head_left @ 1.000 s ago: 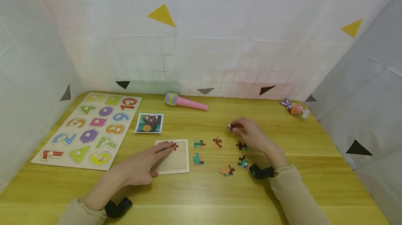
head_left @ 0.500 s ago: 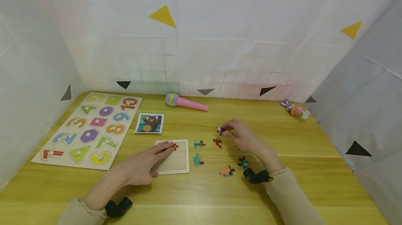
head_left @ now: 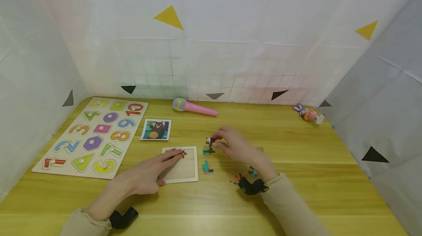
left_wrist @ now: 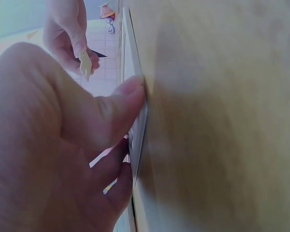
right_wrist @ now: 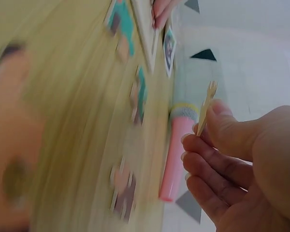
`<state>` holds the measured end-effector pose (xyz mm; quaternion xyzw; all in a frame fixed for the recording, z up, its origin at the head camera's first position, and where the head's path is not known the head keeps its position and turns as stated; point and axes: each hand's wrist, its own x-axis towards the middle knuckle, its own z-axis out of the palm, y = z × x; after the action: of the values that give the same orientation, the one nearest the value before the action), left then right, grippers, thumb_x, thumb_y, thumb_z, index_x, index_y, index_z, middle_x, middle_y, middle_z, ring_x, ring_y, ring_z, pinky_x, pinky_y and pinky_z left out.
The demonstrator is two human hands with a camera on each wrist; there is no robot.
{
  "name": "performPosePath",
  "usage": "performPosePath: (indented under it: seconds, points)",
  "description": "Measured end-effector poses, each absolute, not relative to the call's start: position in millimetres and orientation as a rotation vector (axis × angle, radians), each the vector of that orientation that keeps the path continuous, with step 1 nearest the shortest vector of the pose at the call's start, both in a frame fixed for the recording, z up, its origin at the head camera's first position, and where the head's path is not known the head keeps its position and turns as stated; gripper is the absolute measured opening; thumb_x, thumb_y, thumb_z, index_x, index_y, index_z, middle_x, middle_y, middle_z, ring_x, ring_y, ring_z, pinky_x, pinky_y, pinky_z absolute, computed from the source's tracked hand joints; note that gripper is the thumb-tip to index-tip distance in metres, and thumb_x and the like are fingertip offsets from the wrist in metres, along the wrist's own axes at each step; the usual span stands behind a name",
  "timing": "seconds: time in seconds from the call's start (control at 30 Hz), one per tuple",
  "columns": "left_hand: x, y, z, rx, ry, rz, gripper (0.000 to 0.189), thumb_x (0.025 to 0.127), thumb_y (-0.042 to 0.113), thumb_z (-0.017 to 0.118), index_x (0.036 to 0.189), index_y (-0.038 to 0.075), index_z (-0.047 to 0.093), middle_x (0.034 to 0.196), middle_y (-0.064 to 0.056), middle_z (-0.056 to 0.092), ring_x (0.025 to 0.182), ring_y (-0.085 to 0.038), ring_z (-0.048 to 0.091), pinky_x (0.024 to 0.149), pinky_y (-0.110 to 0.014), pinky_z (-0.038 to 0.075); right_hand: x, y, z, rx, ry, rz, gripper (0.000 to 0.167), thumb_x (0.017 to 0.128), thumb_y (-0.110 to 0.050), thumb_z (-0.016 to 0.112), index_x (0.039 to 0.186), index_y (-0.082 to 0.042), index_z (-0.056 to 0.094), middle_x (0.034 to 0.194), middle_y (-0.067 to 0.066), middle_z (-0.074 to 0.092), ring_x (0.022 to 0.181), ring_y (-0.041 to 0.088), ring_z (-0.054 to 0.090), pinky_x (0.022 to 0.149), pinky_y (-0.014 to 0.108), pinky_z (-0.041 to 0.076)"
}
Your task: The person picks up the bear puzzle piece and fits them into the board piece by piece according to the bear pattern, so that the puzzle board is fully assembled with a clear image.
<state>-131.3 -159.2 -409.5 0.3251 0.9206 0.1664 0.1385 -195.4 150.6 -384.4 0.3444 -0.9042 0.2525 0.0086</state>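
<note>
My left hand (head_left: 145,173) lies over a square wooden puzzle tray (head_left: 196,166). Its fingertips touch a brown jigsaw piece (head_left: 184,153) inside the tray's top edge, and the thumb sits against the near rim in the left wrist view. Between thumb and fingers, my right hand (head_left: 235,148) pinches another jigsaw piece (head_left: 210,141), dark brown with some white. The right wrist view shows that piece (right_wrist: 207,110) edge-on, raised off the table. Under it in the head view lies a teal-and-brown piece (head_left: 207,151); a teal piece (head_left: 207,168) is nearer me.
Below the right wrist are an orange piece (head_left: 234,179) and a partly covered piece (head_left: 253,171). A bear picture card (head_left: 156,129) lies behind the tray. Around stand a number board (head_left: 67,164) at left, a pink microphone (head_left: 201,109) behind, and a rabbit toy (head_left: 309,114) at far right.
My right hand has carried its jigsaw piece leftward, from the right side of the loose pieces to above the teal-and-brown one. The left hand stays in place on the tray.
</note>
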Motion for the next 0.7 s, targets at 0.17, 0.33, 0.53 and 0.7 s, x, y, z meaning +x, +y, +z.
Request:
performPosePath:
  seconds: [0.17, 0.33, 0.53, 0.7]
  points:
    - [-132, -160, -409, 0.932, 2.658, 0.483, 0.085, 0.085, 0.004, 0.064, 0.16, 0.019, 0.026, 0.167, 0.003, 0.018, 0.148, -0.025, 0.032, 0.104, -0.048, 0.047, -194, 130, -383, 1.121, -2.803, 0.813, 0.022, 0.098, -0.013, 0.064, 0.116, -0.003, 0.068, 0.106, 0.007, 0.064, 0.102, 0.023, 0.062, 0.089, 0.038, 0.053]
    - [-132, -160, -408, 0.942, 2.658, 0.487, 0.085, 0.085, 0.004, 0.064, 0.16, 0.019, 0.026, 0.167, 0.003, 0.018, 0.148, -0.025, 0.033, 0.102, -0.048, 0.048, -195, 113, -380, 1.153, -2.814, 0.796, 0.022, 0.098, -0.014, 0.063, 0.116, -0.003, 0.069, 0.106, 0.008, 0.064, 0.102, 0.023, 0.062, 0.09, 0.037, 0.053]
    - [-133, -161, -408, 0.955, 2.655, 0.484, 0.086, 0.085, 0.003, 0.063, 0.16, 0.02, 0.026, 0.167, 0.002, 0.018, 0.147, -0.025, 0.034, 0.102, -0.048, 0.047, -198, 99, -379, 1.17, -2.84, 0.82, 0.021, 0.099, -0.017, 0.062, 0.116, -0.005, 0.068, 0.107, 0.006, 0.064, 0.106, 0.023, 0.061, 0.091, 0.037, 0.052]
    - [-133, -162, -408, 0.973, 2.662, 0.473, 0.085, 0.083, 0.003, 0.062, 0.16, 0.017, 0.028, 0.167, 0.002, 0.018, 0.146, -0.024, 0.035, 0.103, -0.048, 0.047, -199, 95, -387, 1.238, -2.837, 0.786, 0.021, 0.099, -0.015, 0.062, 0.115, -0.003, 0.069, 0.108, 0.007, 0.064, 0.103, 0.022, 0.059, 0.091, 0.037, 0.052]
